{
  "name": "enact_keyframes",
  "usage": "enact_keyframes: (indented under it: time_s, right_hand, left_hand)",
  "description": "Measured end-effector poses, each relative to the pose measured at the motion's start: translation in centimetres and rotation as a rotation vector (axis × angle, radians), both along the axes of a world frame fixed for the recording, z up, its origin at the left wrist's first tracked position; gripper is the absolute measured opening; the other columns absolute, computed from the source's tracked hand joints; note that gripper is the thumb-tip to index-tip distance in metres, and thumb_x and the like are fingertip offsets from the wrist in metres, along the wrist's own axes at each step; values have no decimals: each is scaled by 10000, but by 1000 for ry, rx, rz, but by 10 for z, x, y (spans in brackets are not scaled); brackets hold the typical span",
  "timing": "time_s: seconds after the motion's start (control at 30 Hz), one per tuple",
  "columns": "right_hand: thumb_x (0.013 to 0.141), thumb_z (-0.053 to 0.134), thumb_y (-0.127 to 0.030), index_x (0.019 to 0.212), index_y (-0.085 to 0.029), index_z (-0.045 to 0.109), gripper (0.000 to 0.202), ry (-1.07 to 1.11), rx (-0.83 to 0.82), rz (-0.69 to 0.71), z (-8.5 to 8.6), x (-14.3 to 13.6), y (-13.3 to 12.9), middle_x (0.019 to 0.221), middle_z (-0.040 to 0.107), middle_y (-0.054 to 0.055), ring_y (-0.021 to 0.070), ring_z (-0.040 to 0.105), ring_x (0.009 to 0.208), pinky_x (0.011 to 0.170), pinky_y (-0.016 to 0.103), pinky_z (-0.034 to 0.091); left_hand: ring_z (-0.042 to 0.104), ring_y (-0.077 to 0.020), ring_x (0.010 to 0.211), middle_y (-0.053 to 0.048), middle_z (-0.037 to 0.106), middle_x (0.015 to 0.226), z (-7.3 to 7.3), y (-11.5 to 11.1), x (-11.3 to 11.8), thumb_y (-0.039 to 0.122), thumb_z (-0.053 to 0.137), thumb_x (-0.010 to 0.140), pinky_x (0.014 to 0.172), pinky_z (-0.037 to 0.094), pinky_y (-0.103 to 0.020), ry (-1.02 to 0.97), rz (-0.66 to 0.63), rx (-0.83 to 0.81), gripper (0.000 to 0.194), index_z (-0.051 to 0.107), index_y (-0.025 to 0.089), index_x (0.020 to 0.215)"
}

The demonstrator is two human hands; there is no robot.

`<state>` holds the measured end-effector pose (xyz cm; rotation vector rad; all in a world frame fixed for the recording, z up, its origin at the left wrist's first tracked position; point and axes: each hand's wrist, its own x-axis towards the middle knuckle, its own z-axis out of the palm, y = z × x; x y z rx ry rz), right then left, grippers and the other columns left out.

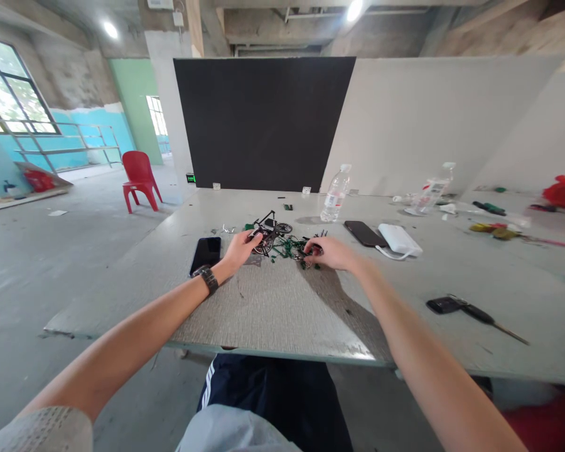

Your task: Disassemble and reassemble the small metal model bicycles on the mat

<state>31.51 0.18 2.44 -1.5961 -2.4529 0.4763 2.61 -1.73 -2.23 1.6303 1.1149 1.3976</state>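
A small black model bicycle (269, 231) with spoked wheels is tilted above the table, and my left hand (242, 248) is closed on its near wheel end. Right of it lies a loose heap of small green and dark parts (287, 247). My right hand (328, 252) is over the right side of this heap, fingers curled and pressed together around something too small to make out. A few silvery bits (226, 229) lie left of the bicycle. A black phone (206, 254) rests beside my left wrist.
Right of my hands are a clear bottle (336, 196), a second phone (365, 233), a white power bank (399, 240) with a cable, and a second bottle (433, 191). A screwdriver (484, 316) and black key fob (445, 305) lie nearer. A black panel (266, 122) stands behind.
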Motion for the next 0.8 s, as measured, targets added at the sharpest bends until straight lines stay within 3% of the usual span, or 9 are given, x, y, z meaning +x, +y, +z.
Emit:
enact_keyframes:
  time_s: [0.13,0.33,0.63,0.8]
  right_hand:
    - [750,782,-472,1028,-240,687,375,9,-33,-24,1,2,-1,970,712,71,236,662,820,688,336,447]
    - [824,723,-472,1017,-230,663,315,-5,20,-44,-5,-1,3,952,714,69,220,652,782,663,329,439]
    - [941,596,-537,1011,-218,661,333,168,170,60,2,-24,-14,836,693,60,195,610,698,652,336,418]
    - [895,640,-615,1039,-198,656,441,247,157,155,-4,-53,-24,839,671,65,197,585,699,633,330,399]
  left_hand:
    - [579,-188,794,-40,648,813,3,-3,2,443,713,873,709,433,-295,-112,-69,-56,291,668,156,861]
    - [632,-195,928,-92,700,1070,1,-5,4,427,737,856,825,494,-322,-267,-204,-165,353,677,150,1065]
    - [641,-158,882,-65,673,1042,4,-7,8,355,745,863,782,546,-295,-372,-193,-205,258,649,154,994]
    - [628,-147,831,-52,677,986,4,-8,8,396,773,838,754,536,-284,-356,-190,-203,322,662,140,997]
